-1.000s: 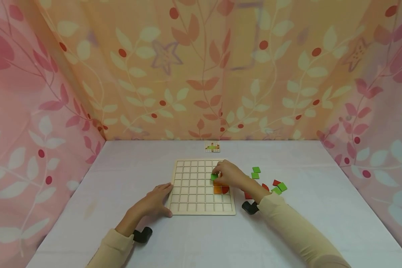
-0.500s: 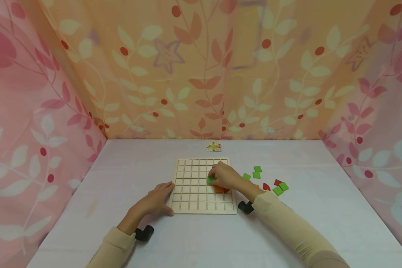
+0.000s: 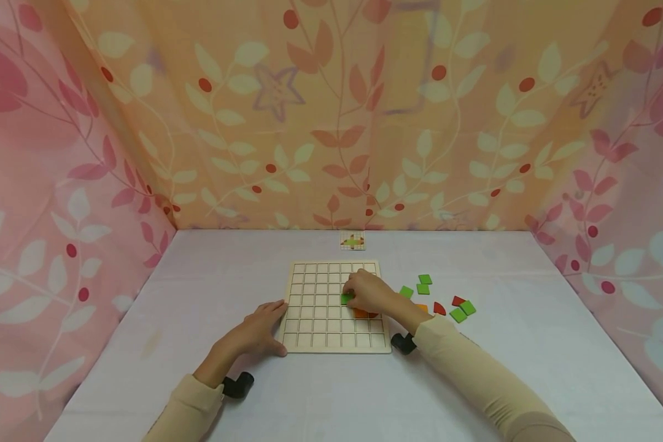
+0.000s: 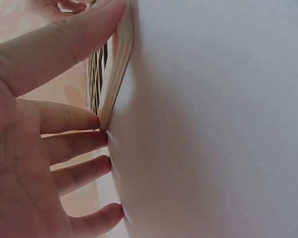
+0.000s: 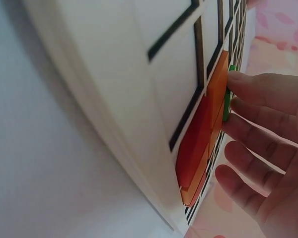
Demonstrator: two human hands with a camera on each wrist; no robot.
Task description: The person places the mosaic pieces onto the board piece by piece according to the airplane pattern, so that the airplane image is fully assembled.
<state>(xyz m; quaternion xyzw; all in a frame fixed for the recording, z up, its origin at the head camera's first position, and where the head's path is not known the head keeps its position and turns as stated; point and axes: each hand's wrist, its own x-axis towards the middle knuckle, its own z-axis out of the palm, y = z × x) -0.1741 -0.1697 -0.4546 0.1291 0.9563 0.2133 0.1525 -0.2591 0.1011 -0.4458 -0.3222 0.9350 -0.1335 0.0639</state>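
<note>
A wooden grid board (image 3: pixel 317 319) lies flat on the table. My left hand (image 3: pixel 258 328) rests along its left side, fingers extended, the thumb (image 4: pixel 74 42) at the near corner and the index fingertip against the edge in the left wrist view. Over the right half of the board, my right hand (image 3: pixel 370 291) pinches a small green square tile (image 3: pixel 345 299) between thumb and fingers, right at the grid. Beside that tile, orange tiles (image 5: pixel 218 87) and a red tile (image 5: pixel 192 144) sit in grid cells, partly covered by the right hand in the head view.
Right of the board lie loose green tiles (image 3: pixel 458 315), red quarter-round pieces (image 3: pixel 439 309) and an orange piece (image 3: pixel 422 307). A small printed card (image 3: pixel 352 240) with a coloured grid pattern lies behind the board. Patterned curtains (image 3: pixel 331 123) enclose the table's back and sides.
My right hand has moved a little left and nearer with the green tile, settling low over the grid. My left hand has stayed at the board's edge.
</note>
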